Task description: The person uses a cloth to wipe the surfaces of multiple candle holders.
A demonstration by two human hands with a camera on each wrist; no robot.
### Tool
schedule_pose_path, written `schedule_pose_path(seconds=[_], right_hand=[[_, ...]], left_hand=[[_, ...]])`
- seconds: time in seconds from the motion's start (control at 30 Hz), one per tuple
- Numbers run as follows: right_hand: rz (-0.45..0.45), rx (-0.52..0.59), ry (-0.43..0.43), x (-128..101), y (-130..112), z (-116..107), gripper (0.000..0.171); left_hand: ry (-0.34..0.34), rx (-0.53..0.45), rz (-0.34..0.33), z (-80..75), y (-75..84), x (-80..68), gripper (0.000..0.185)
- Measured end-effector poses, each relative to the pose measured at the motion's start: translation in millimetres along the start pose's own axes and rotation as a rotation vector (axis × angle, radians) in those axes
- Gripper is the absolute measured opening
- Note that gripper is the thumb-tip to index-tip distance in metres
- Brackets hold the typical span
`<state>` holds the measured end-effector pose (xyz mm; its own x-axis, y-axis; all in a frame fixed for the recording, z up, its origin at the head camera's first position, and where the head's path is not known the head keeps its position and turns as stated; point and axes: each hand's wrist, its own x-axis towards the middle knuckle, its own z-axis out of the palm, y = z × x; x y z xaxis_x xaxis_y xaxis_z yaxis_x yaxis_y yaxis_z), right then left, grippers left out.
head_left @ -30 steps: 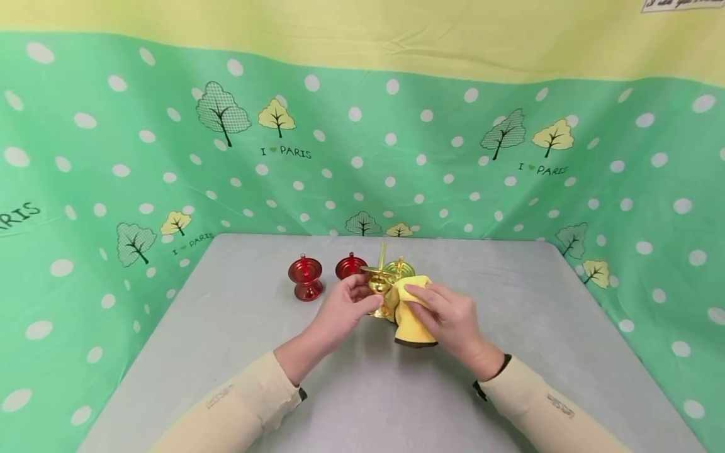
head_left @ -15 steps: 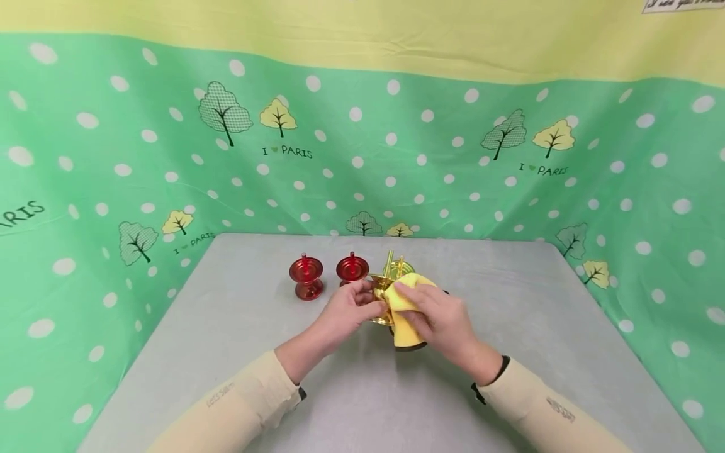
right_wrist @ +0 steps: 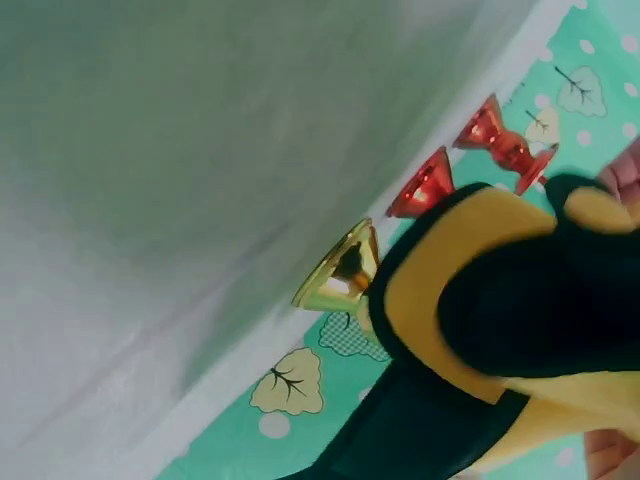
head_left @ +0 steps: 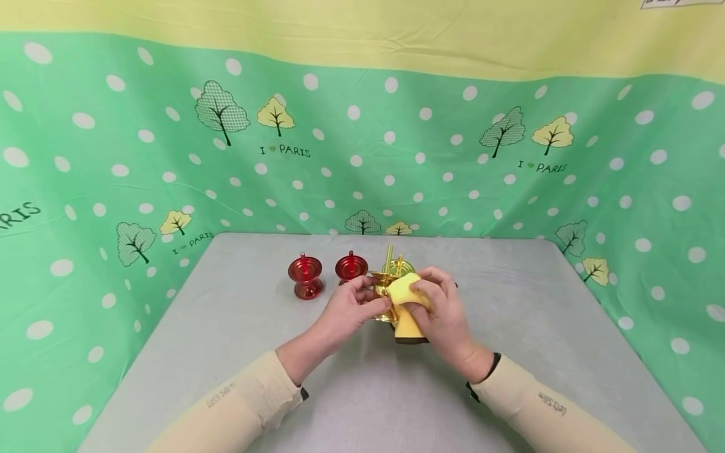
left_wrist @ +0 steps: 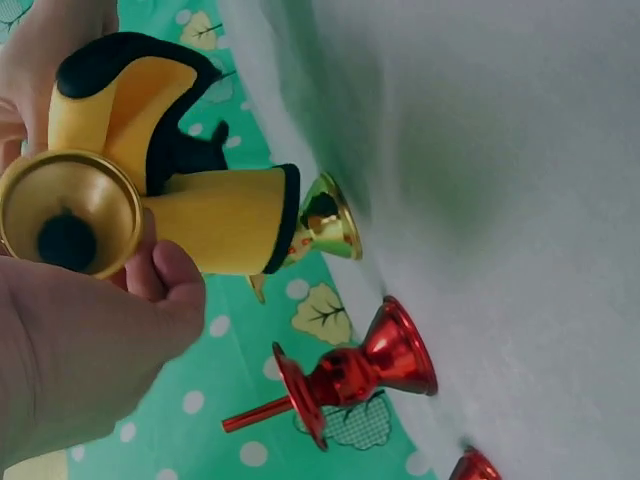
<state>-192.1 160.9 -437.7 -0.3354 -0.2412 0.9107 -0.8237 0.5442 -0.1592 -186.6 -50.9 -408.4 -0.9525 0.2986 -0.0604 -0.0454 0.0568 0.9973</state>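
Head view: near the tabletop (head_left: 226, 327) far edge, left hand (head_left: 347, 313) gripping a gold candle holder (head_left: 385, 296), right hand (head_left: 444, 314) pinching a yellow cloth (head_left: 409, 301) against it. Two red candle holders (head_left: 306, 277) standing left, a second gold one behind.

Left wrist view: gold candle holder (left_wrist: 70, 215) off the tabletop, cloth (left_wrist: 210, 215) wrapped round its stem.

Right wrist view: cloth (right_wrist: 480, 300) bunched in the grip.

Likely mid-wipe; next, turning the holder to reach unwiped faces.
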Motion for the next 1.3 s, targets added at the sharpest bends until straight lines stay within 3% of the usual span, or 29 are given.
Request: schedule_pose_path(seconds=[0.13,0.33,0.5,0.67,0.87,1.03,1.3], right_hand=[[-0.048,0.021,0.027,3.0,0.0,-2.4,0.027],[-0.118,-0.004,-0.023,7.9,-0.3,-7.4,0.022],[-0.16,-0.009,-0.082,8.2,4.8,-7.7,0.026],[-0.144,-0.01,-0.119,4.8,10.8,-10.5,0.027],[-0.118,-0.065,-0.125,-0.1,16.1,-13.3,0.028],[-0.196,-0.059,-0.084,2.9,8.7,-10.5,0.027],[-0.235,-0.147,-0.067,5.1,6.3,-6.5,0.023]], left_hand=[[0.032,0.037,-0.01,3.7,-2.6,1.1,0.044],[0.004,0.055,0.004,2.7,-4.8,0.3,0.047],[-0.057,0.0,0.009,-7.4,-6.7,0.7,0.049],[-0.1,-0.074,-0.001,-15.2,-8.7,2.9,0.053],[-0.008,-0.164,0.002,-9.8,-7.4,3.8,0.054],[0.088,-0.113,0.009,0.0,-6.2,4.9,0.049],[0.113,-0.114,0.017,1.0,-8.3,4.0,0.049]])
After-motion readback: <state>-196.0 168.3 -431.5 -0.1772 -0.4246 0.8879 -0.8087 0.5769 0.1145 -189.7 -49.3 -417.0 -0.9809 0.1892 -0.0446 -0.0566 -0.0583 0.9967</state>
